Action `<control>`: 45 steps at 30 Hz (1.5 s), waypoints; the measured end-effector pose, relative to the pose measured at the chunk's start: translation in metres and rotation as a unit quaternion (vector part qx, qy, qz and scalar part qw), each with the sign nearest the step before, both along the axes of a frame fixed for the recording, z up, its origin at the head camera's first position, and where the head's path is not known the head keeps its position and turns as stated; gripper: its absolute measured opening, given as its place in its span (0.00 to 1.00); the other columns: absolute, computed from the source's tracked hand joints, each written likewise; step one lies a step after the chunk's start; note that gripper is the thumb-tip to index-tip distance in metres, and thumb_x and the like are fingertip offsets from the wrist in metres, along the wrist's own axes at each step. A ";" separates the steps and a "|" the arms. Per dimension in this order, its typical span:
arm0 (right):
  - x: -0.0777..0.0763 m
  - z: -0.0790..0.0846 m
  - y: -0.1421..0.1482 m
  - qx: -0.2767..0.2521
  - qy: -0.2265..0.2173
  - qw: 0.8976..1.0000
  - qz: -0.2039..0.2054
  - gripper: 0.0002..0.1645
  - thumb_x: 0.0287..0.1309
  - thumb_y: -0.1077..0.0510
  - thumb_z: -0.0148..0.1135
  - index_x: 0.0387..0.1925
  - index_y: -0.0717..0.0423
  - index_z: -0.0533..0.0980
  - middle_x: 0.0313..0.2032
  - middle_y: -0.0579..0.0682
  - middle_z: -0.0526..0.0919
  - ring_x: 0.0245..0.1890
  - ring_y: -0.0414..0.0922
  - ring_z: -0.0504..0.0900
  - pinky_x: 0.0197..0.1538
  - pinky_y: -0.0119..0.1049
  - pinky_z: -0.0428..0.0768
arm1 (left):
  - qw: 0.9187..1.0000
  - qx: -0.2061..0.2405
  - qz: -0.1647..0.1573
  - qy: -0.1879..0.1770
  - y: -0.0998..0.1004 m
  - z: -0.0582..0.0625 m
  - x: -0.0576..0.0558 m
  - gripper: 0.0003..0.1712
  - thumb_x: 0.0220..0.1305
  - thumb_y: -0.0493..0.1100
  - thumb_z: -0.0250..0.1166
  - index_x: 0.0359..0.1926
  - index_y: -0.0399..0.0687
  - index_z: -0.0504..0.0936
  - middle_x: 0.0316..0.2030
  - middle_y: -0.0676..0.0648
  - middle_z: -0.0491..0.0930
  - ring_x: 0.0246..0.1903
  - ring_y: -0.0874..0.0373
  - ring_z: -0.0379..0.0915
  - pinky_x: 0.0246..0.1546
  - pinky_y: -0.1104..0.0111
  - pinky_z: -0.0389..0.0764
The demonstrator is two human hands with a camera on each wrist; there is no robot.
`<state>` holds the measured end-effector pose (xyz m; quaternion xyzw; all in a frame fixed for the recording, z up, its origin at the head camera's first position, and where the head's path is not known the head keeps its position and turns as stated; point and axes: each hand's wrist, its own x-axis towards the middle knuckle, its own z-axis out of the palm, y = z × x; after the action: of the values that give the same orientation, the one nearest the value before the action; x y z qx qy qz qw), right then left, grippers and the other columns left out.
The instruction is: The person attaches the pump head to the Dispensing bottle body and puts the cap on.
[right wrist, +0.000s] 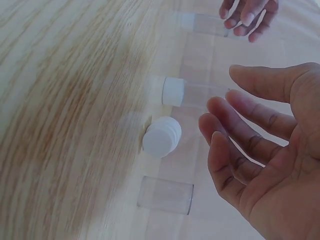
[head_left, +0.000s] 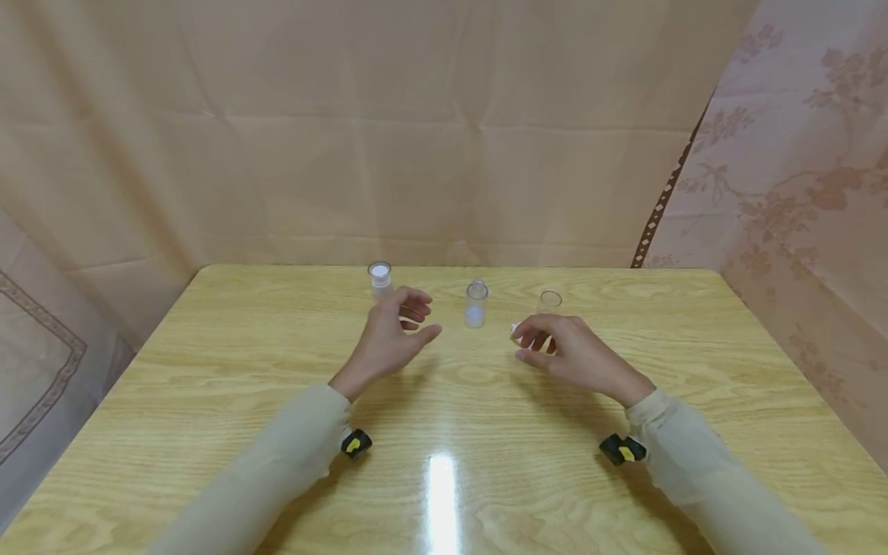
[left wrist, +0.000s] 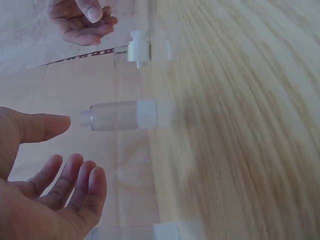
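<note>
A clear bottle (head_left: 475, 304) with a white base stands upright between the two hands; its narrow clear neck shows in the left wrist view. My left hand (head_left: 395, 331) hovers left of it, fingers loosely bent and thumb apart, holding nothing. Behind that hand stands another clear container (head_left: 380, 276) with a white piece in its top, partly hidden. My right hand (head_left: 565, 351) is on the other side, fingers relaxed with nothing between them. Near its fingertips lies a white pump-like piece (right wrist: 162, 137), apart from the fingers. A clear open-topped cover (right wrist: 165, 195) stands just beyond the right hand.
The wooden table (head_left: 486, 478) carries these parts towards its far edge. A beige curtain (head_left: 444, 139) hangs right behind that edge, and a flowered cloth (head_left: 819, 193) hangs at the right. Dark wrist straps' pieces (head_left: 623, 449) sit under the sleeves.
</note>
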<state>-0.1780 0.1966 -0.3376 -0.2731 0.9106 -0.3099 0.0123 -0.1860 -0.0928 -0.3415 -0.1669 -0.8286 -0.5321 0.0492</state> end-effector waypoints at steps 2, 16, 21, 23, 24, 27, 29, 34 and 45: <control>0.001 -0.001 0.002 0.001 -0.001 1.000 -0.003 0.12 0.64 0.61 0.69 0.48 0.60 0.83 0.38 0.45 0.85 0.37 0.40 0.81 0.39 0.39 0.81 | 1.000 0.001 -0.002 -0.007 0.005 -0.002 -0.004 0.22 0.61 0.33 0.72 0.54 0.34 0.77 0.45 0.38 0.80 0.48 0.38 0.78 0.49 0.56 0.82; 0.003 -0.003 0.019 0.014 0.012 1.000 -0.018 0.10 0.64 0.61 0.69 0.45 0.59 0.83 0.34 0.43 0.84 0.35 0.40 0.80 0.36 0.36 0.80 | 0.998 -0.020 0.000 -0.055 0.030 -0.014 -0.026 0.29 0.64 0.39 0.72 0.62 0.36 0.73 0.54 0.35 0.78 0.54 0.40 0.77 0.54 0.56 0.79; 0.004 -0.003 0.024 0.017 0.016 0.999 -0.024 0.10 0.64 0.61 0.69 0.46 0.59 0.83 0.35 0.44 0.84 0.35 0.40 0.81 0.35 0.36 0.80 | 0.998 -0.022 -0.003 -0.051 0.034 -0.019 -0.037 0.30 0.64 0.39 0.72 0.63 0.33 0.73 0.55 0.35 0.78 0.54 0.41 0.77 0.55 0.56 0.79; 0.005 -0.003 0.026 0.021 0.020 0.999 -0.026 0.11 0.63 0.61 0.69 0.46 0.59 0.83 0.35 0.44 0.85 0.35 0.40 0.81 0.35 0.36 0.80 | 0.998 -0.019 -0.003 -0.053 0.036 -0.019 -0.041 0.30 0.64 0.40 0.72 0.63 0.34 0.73 0.55 0.36 0.78 0.54 0.42 0.76 0.55 0.57 0.79; 0.005 -0.003 0.027 0.023 0.022 0.999 -0.028 0.11 0.64 0.61 0.69 0.47 0.59 0.83 0.36 0.45 0.85 0.35 0.40 0.81 0.35 0.36 0.80 | 0.998 -0.019 -0.004 -0.054 0.037 -0.019 -0.042 0.30 0.64 0.40 0.72 0.63 0.34 0.74 0.55 0.36 0.78 0.55 0.43 0.76 0.56 0.57 0.79; 0.006 -0.004 0.029 0.029 0.026 0.999 -0.030 0.11 0.64 0.61 0.69 0.47 0.60 0.83 0.36 0.45 0.85 0.34 0.40 0.81 0.35 0.36 0.80 | 0.997 -0.016 -0.006 -0.070 0.039 -0.018 -0.045 0.30 0.63 0.41 0.73 0.63 0.37 0.74 0.56 0.39 0.78 0.56 0.44 0.76 0.56 0.57 0.79; 0.007 -0.004 0.031 0.030 0.027 0.999 -0.031 0.12 0.64 0.61 0.69 0.47 0.60 0.83 0.36 0.46 0.85 0.34 0.40 0.81 0.35 0.36 0.80 | 0.997 -0.015 -0.009 -0.078 0.042 -0.018 -0.048 0.30 0.63 0.41 0.73 0.64 0.38 0.74 0.57 0.41 0.78 0.57 0.45 0.76 0.57 0.58 0.79; 0.007 -0.005 0.033 0.030 0.029 0.999 -0.034 0.12 0.63 0.62 0.69 0.47 0.61 0.83 0.37 0.46 0.85 0.34 0.41 0.81 0.35 0.36 0.80 | 0.995 -0.011 -0.020 -0.092 0.048 -0.021 -0.056 0.32 0.61 0.40 0.75 0.65 0.39 0.74 0.60 0.42 0.77 0.59 0.45 0.75 0.57 0.58 0.79; 0.006 -0.007 0.030 0.033 0.043 0.997 -0.058 0.14 0.63 0.61 0.69 0.49 0.62 0.82 0.41 0.53 0.86 0.35 0.44 0.83 0.36 0.40 0.81 | 0.996 -0.004 -0.026 -0.082 0.060 -0.024 -0.062 0.29 0.58 0.35 0.76 0.59 0.34 0.78 0.56 0.39 0.80 0.55 0.44 0.78 0.55 0.59 0.81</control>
<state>-0.1722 0.2269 -0.3441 -0.2327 0.9342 -0.2681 -0.0354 -0.2485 -0.0327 -0.3653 -0.1443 -0.8275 -0.5416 -0.0336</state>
